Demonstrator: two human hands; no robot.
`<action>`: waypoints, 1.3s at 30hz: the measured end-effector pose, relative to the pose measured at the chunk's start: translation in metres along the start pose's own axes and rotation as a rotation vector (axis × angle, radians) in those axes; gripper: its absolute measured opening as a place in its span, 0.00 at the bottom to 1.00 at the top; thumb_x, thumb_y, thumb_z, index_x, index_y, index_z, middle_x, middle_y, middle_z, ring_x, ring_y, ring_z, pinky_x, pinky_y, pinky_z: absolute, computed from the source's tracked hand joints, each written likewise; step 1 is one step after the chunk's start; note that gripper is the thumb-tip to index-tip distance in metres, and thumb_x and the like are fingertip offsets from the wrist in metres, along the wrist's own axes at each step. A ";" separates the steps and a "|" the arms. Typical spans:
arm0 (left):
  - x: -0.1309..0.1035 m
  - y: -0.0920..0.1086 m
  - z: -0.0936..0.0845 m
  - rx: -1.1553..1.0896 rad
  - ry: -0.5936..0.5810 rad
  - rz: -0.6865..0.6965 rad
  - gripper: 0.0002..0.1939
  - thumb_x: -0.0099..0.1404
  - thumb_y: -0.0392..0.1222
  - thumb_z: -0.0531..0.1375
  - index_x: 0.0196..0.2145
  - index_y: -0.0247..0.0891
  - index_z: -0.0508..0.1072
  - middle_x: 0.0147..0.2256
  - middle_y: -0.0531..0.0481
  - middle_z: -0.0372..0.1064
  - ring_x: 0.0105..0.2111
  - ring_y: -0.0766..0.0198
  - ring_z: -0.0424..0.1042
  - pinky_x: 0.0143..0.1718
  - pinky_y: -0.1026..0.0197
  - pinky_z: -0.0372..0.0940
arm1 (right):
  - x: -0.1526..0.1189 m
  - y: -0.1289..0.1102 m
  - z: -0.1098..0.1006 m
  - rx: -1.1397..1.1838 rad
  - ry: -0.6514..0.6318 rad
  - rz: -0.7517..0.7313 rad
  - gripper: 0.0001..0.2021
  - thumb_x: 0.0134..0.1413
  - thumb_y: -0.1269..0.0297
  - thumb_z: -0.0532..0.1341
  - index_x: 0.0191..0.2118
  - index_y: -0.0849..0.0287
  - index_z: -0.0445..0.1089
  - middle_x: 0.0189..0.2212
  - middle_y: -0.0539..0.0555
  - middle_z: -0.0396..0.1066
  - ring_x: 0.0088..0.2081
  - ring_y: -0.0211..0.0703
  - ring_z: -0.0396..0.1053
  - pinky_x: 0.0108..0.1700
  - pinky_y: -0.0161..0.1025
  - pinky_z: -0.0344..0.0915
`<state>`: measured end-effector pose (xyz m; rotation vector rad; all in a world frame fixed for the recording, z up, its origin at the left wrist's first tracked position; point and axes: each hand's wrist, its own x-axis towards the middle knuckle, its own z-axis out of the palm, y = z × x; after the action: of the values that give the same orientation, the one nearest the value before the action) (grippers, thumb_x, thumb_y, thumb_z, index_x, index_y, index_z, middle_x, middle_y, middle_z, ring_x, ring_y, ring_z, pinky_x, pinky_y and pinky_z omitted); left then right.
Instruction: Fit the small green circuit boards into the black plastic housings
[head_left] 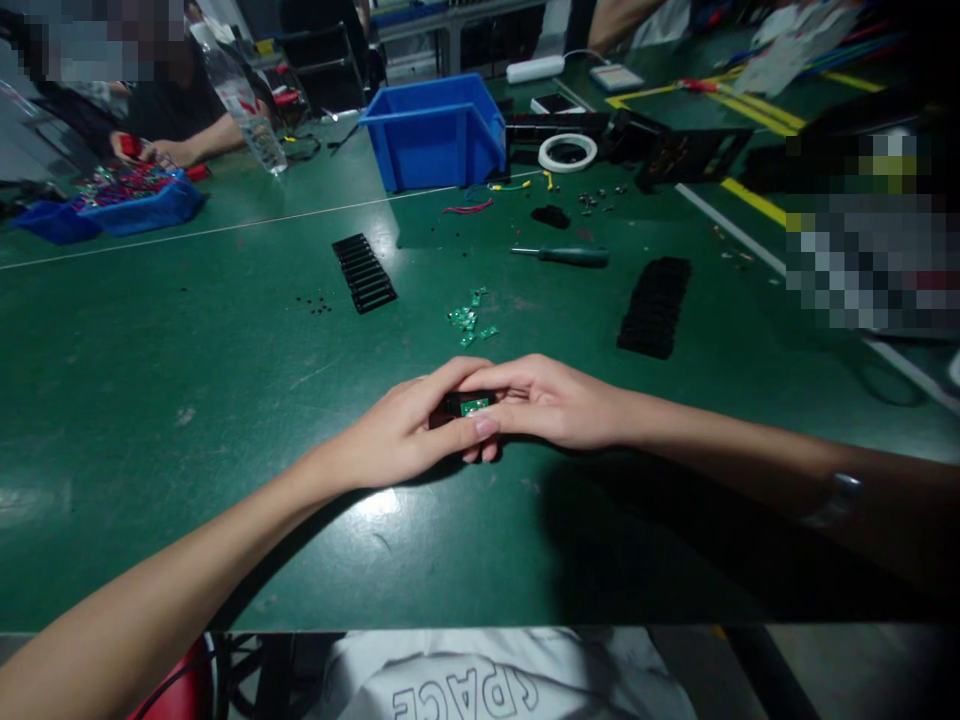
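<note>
Both my hands meet over the near middle of the green table (247, 340). My left hand (412, 425) is closed round a small black plastic piece (452, 402), which is mostly hidden by the fingers. On it shows a small green circuit board (474, 407). My right hand (540, 400) is closed on the same piece from the other side, and the two thumbs touch near the board. Just beyond the hands lies a loose group of similar small green boards (465, 320). A slotted black row of parts (364, 273) lies beyond to the left, with tiny black bits (313, 305) beside it.
A stack of black parts (655, 305) lies to the right. Farther back are a screwdriver (562, 256), a roll of white tape (568, 153), a blue bin (435, 135) and a bottle (262, 130). Across the table a person's hands (161, 152) work beside a blue tray (142, 210).
</note>
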<state>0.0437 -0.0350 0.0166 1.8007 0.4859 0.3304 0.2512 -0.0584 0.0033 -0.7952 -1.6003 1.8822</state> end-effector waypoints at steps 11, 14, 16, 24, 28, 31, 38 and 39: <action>0.000 -0.002 0.001 -0.111 0.014 -0.001 0.22 0.73 0.46 0.58 0.60 0.37 0.62 0.37 0.48 0.72 0.33 0.66 0.70 0.35 0.64 0.67 | -0.001 0.000 0.000 0.025 0.002 -0.032 0.15 0.64 0.71 0.62 0.55 0.67 0.72 0.36 0.54 0.79 0.36 0.37 0.79 0.40 0.31 0.76; 0.001 -0.002 0.002 -0.154 0.010 0.007 0.20 0.73 0.45 0.58 0.59 0.37 0.63 0.36 0.48 0.72 0.34 0.66 0.70 0.35 0.64 0.67 | -0.001 0.001 0.000 0.050 -0.003 -0.038 0.14 0.63 0.71 0.63 0.53 0.67 0.73 0.36 0.53 0.79 0.36 0.37 0.79 0.40 0.31 0.76; 0.001 -0.003 0.002 -0.178 0.012 0.011 0.19 0.73 0.45 0.58 0.58 0.36 0.63 0.36 0.48 0.71 0.34 0.66 0.70 0.36 0.64 0.67 | -0.001 0.002 0.000 0.061 -0.007 -0.041 0.14 0.63 0.70 0.63 0.53 0.66 0.73 0.35 0.53 0.79 0.36 0.38 0.79 0.40 0.32 0.76; 0.002 -0.003 0.001 -0.235 -0.014 0.015 0.20 0.73 0.44 0.58 0.59 0.36 0.63 0.36 0.47 0.71 0.35 0.65 0.70 0.37 0.62 0.67 | -0.001 0.003 -0.001 0.008 0.011 -0.009 0.17 0.63 0.67 0.63 0.55 0.67 0.71 0.34 0.54 0.80 0.36 0.40 0.80 0.41 0.35 0.77; 0.002 -0.004 0.000 -0.205 -0.020 0.021 0.21 0.73 0.45 0.57 0.60 0.36 0.62 0.37 0.47 0.72 0.34 0.65 0.70 0.38 0.62 0.67 | -0.002 0.002 -0.001 -0.014 0.006 -0.001 0.17 0.64 0.65 0.63 0.55 0.68 0.71 0.35 0.56 0.80 0.36 0.41 0.80 0.41 0.36 0.77; 0.001 -0.005 -0.001 -0.152 -0.022 0.029 0.22 0.74 0.46 0.56 0.61 0.36 0.61 0.37 0.46 0.72 0.33 0.65 0.70 0.37 0.62 0.67 | -0.002 0.002 -0.002 -0.022 -0.003 -0.004 0.18 0.64 0.63 0.63 0.55 0.68 0.71 0.35 0.57 0.80 0.36 0.41 0.79 0.42 0.37 0.77; 0.000 -0.009 -0.002 -0.042 -0.005 0.080 0.22 0.76 0.46 0.52 0.63 0.36 0.59 0.37 0.47 0.74 0.33 0.66 0.71 0.39 0.61 0.67 | -0.002 0.003 -0.002 -0.052 -0.015 -0.025 0.19 0.65 0.65 0.62 0.58 0.68 0.69 0.36 0.58 0.79 0.35 0.40 0.79 0.41 0.37 0.77; 0.000 -0.010 -0.002 -0.026 0.000 0.083 0.23 0.76 0.46 0.52 0.64 0.36 0.59 0.37 0.47 0.74 0.33 0.65 0.71 0.40 0.61 0.67 | -0.002 0.003 -0.002 -0.055 -0.016 -0.023 0.19 0.65 0.66 0.62 0.58 0.69 0.69 0.36 0.58 0.79 0.35 0.40 0.79 0.41 0.37 0.77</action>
<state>0.0412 -0.0315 0.0080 1.7991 0.4060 0.3917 0.2536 -0.0587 0.0004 -0.7832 -1.6705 1.8397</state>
